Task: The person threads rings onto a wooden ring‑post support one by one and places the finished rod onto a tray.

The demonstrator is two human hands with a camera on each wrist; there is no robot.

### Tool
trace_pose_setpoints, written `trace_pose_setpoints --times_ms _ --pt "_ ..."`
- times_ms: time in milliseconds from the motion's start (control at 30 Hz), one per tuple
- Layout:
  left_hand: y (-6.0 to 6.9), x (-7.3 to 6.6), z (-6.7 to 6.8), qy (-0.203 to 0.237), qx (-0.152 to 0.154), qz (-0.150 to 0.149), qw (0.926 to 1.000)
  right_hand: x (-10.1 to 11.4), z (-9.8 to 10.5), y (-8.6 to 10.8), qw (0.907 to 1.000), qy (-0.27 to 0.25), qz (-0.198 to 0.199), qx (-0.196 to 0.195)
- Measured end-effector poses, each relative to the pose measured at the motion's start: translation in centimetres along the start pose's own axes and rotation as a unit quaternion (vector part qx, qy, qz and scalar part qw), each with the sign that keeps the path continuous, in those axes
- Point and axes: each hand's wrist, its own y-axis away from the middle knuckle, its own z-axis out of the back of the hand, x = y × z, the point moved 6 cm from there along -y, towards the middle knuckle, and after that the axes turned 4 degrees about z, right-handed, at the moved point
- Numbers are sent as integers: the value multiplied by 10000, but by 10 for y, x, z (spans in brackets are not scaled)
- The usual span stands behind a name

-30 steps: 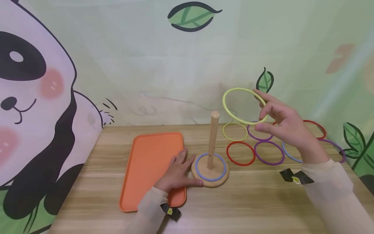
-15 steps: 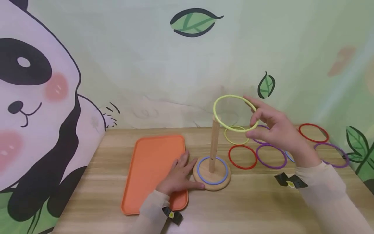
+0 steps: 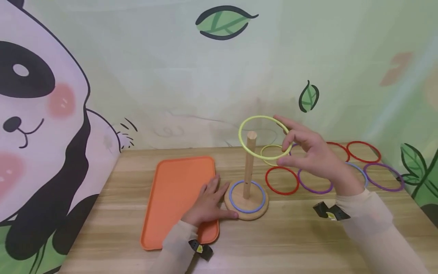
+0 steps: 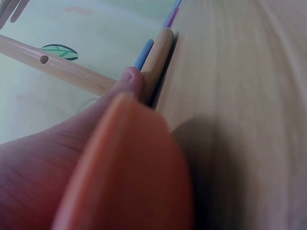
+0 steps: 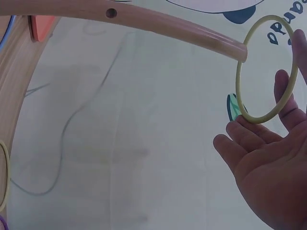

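Observation:
My right hand [image 3: 309, 152] pinches a yellow ring [image 3: 241, 139] by its right side. In the head view the ring appears around the top of the wooden peg [image 3: 250, 160]; the right wrist view has the peg's tip [image 5: 237, 50] at the ring's near rim. The peg stands upright on a round wooden base [image 3: 249, 216]. A blue ring [image 3: 264, 198] lies on that base, around the peg. With fingers spread, my left hand [image 3: 207, 205] rests across the tray's edge, its thumb touching the base's rim [image 4: 158, 62].
An orange tray [image 3: 174, 194] lies left of the base. Right of the peg, several rings lie flat on the wooden table [image 3: 291, 243], among them a red ring [image 3: 266, 182], a purple ring [image 3: 383, 189] and another yellow ring [image 3: 261, 152]. A printed cloth [image 3: 164, 76] hangs behind.
My right hand has moved left and slightly down with the yellow ring, from right of the peg to its top. The left hand stays in place at the base.

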Motion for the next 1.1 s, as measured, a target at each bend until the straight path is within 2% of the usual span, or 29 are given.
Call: trace_pose_setpoints --times_ms 300,500,733,800,867,1100 --pt "1 3 2 5 -54 93 9999 -11 -11 8 9997 164 -172 83" --pt "0 0 4 31 -67 61 10000 -21 -17 18 9992 -35 -393 44" --pt "1 2 0 -60 -38 46 10000 -32 -21 28 10000 -51 73 -28" --pt "2 3 1 -21 -60 51 10000 -35 -24 29 9999 -113 97 8" --pt "3 3 1 -38 -45 104 9999 -38 -26 31 9998 -176 -13 70" --pt "4 0 -1 -15 37 122 9999 -47 -33 42 9967 -179 -782 144"
